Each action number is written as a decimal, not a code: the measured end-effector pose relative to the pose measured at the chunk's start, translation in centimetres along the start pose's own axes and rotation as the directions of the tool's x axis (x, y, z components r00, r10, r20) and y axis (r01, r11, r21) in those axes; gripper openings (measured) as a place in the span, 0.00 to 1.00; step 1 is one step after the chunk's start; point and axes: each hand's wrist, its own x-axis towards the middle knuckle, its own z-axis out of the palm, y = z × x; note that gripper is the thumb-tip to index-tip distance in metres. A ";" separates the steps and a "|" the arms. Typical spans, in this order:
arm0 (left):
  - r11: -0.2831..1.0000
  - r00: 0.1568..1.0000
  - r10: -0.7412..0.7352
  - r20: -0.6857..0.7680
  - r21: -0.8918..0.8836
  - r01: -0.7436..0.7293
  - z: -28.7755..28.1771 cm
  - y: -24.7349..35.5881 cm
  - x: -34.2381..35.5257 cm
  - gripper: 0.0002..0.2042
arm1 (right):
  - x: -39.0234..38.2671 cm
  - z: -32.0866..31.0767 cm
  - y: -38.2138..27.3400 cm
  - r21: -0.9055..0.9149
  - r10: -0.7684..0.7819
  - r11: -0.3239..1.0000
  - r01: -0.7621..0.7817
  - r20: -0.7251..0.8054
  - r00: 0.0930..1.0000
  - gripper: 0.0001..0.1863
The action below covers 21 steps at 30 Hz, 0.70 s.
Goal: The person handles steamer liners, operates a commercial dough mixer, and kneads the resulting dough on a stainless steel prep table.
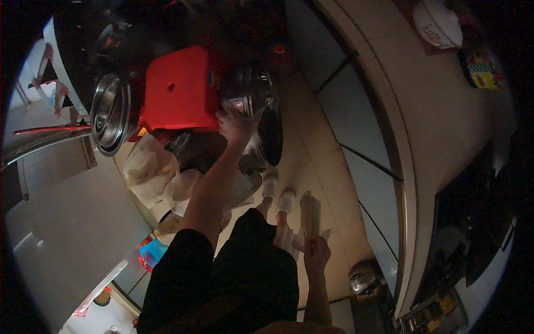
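My left hand (238, 123) reaches between a red plastic stool (178, 89) and a dark round shiny metal vessel (264, 111), its thumb and fingers apart at their edges; whether it touches them is unclear. Below it lie pale crumpled plastic bags (149, 170). Stacked steel basins (111, 114) lean left of the stool. My right hand (316, 250), low at right, is closed on a pale translucent plastic bag (308, 214), which hangs beside my slippered feet.
A beige counter (378, 55) curves along the right above pale cabinets (356, 172), carrying a white bowl (436, 22) and a colourful packet (481, 69). A steel pot (364, 278) sits at lower right; a blue item (153, 253) lies at lower left. Tiled floor (306, 161) runs beside the cabinets.
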 end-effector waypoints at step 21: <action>0.497 0.413 0.858 0.304 -0.691 -0.525 -16.2 -8.5 -24.0 0.24 | -2.5 -2.8 -7.7 0.047 -0.418 0.908 0.416 0.098 0.903 0.09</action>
